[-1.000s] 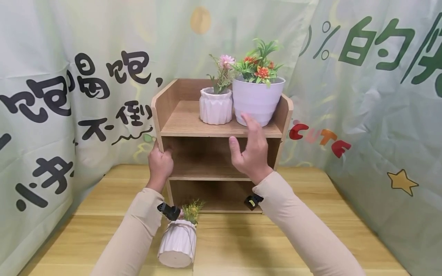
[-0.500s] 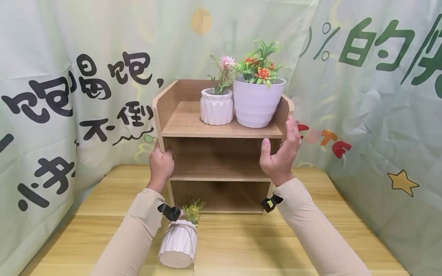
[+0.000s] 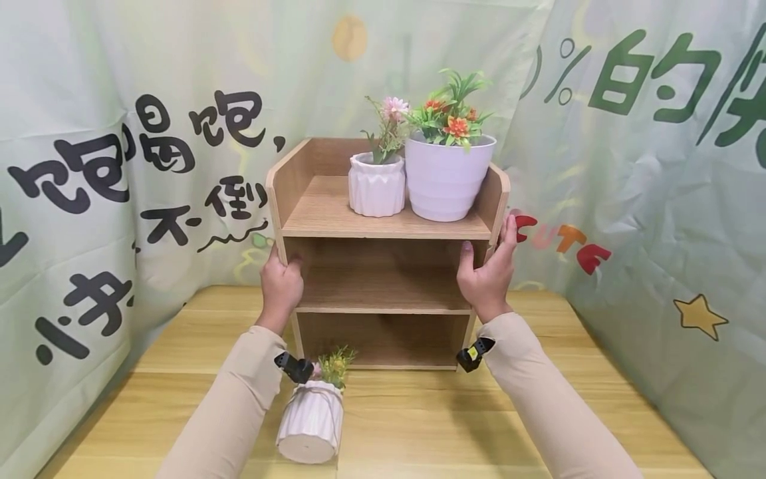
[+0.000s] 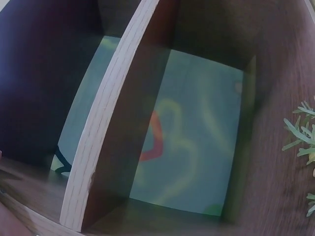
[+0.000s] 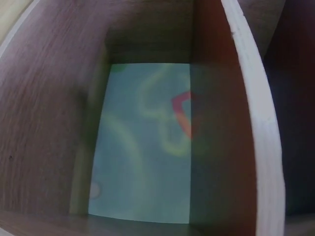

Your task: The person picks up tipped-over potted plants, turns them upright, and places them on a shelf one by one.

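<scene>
A three-tier wooden shelf [image 3: 383, 308] stands in the middle of the head view. My left hand [image 3: 281, 286] grips its left side panel at the middle tier, thumb inside and fingers outside. My right hand [image 3: 487, 279] is at the right side panel, thumb spread inward and fairly straight fingers along the outer face. On the top board sit a small white ribbed pot [image 3: 377, 186] with a pink flower and a larger white pot [image 3: 449, 176] with orange flowers. The wrist views show the shelf's divider board [image 4: 110, 113] and inner compartments; neither shows a whole hand.
A white fluted pot [image 3: 309, 422] with yellow-green sprigs lies tipped on its side on the wooden table [image 3: 407, 419], near my left forearm. Its sprigs edge into the left wrist view. Printed curtains [image 3: 646, 219] stand behind and at both sides.
My right hand has moved from in front of the large pot, rightward and then slightly down to the shelf's right side panel. The left hand keeps its grip; the pots stay put.
</scene>
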